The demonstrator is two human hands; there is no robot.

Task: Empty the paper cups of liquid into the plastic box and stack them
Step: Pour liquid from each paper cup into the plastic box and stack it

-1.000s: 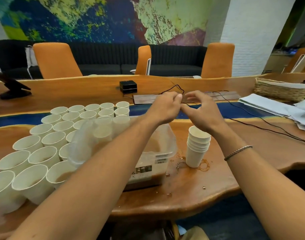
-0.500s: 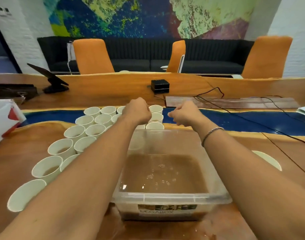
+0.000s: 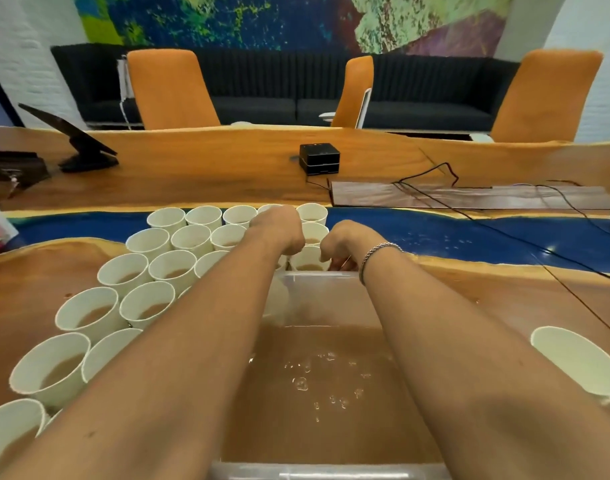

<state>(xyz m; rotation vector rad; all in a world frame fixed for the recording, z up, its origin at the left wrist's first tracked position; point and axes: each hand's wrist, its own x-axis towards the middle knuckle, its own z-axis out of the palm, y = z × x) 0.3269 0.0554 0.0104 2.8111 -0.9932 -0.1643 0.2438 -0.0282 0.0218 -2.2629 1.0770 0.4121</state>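
Fingers [image 3: 294, 248] of left hand [image 3: 279, 230] curl down, tips hidden; right hand [image 3: 346, 241] fingers [image 3: 332, 260] curl too. Cannot tell if either grasps anything. One paper cup [image 3: 308, 260] with brown liquid [image 3: 331, 393] sits between both sets of fingers, just beside them. Plastic box [image 3: 317, 277] far rim lies just nearer than the fingers, box holding the same liquid. Filled cups [image 3: 173, 268] cluster left of the fingers; lone cup [image 3: 577, 362] sits well right of them, nearer the person. Bracelet [image 3: 379, 249] on right wrist.
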